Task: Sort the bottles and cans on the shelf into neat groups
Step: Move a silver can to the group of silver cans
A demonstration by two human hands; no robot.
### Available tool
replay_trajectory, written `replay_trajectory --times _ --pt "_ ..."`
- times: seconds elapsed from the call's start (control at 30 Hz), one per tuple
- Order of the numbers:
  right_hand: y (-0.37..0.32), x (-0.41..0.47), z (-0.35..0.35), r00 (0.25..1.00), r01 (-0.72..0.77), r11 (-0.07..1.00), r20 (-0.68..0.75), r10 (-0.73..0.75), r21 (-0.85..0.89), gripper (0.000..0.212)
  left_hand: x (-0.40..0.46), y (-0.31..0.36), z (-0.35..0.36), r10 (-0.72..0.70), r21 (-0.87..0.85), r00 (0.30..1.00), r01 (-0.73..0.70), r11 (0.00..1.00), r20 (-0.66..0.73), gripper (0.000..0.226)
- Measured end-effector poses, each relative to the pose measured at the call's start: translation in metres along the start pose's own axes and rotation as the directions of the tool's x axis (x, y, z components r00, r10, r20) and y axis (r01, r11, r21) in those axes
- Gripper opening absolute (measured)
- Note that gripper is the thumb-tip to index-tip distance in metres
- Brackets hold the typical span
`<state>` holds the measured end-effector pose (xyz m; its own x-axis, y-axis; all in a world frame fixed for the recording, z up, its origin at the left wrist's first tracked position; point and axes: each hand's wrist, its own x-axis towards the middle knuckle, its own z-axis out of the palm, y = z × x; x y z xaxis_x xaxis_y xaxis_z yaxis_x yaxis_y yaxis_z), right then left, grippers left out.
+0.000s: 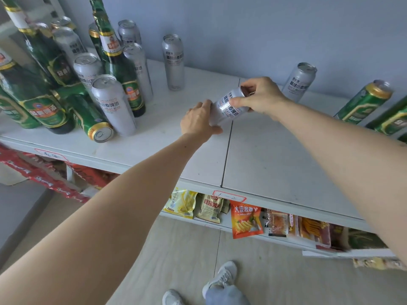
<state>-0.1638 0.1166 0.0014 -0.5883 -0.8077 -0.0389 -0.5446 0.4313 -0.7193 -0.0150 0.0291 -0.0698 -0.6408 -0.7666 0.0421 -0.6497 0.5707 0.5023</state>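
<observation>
A silver can (229, 106) is held tilted over the middle of the white shelf (275, 155), gripped at both ends: the right hand (262, 97) is curled over its top rim with thumb and fingers pinching it, while the left hand (199, 122) is cupped round its base, fingers wrapped on the far side. The two-handed hold seems meant to steady the can while it is passed or turned upright. At the far left a crowded cluster is seen, where green bottles (119, 69) and other silver cans (114, 104) are mixed together and a green can (92, 124) lies on its side, so sorting appears far from finished. One lone silver can (174, 62) stands against the wall, another (299, 82) is set further right, and a second green can (363, 102) leans at the right edge. Snack packets (245, 219) are hung on the lower shelf.
</observation>
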Motion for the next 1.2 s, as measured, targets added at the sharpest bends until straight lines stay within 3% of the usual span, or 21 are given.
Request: replay_trajectory --times 0.17,0.4,0.8,1.2 --pt "0.01 0.02 -0.052 0.997 0.08 0.953 0.019 -0.078 -0.291 0.049 0.03 0.047 0.032 0.064 -0.099 0.996 -0.058 0.993 0.063 0.068" --pt "0.029 0.064 -0.087 0.986 0.161 0.878 0.104 -0.128 -0.45 0.064 0.073 0.081 0.077 0.1 -0.179 0.994 -0.089 0.98 0.05 0.05" --pt "0.04 0.124 -0.098 0.976 0.218 0.835 0.11 -0.188 -0.505 0.067 0.133 0.101 0.098 0.07 -0.246 0.997 -0.064 0.967 0.017 0.05" --pt "0.042 0.125 -0.09 0.972 0.233 0.819 0.142 -0.186 -0.524 0.067 0.132 0.099 0.104 0.077 -0.236 0.997 -0.069 0.969 0.025 0.05"
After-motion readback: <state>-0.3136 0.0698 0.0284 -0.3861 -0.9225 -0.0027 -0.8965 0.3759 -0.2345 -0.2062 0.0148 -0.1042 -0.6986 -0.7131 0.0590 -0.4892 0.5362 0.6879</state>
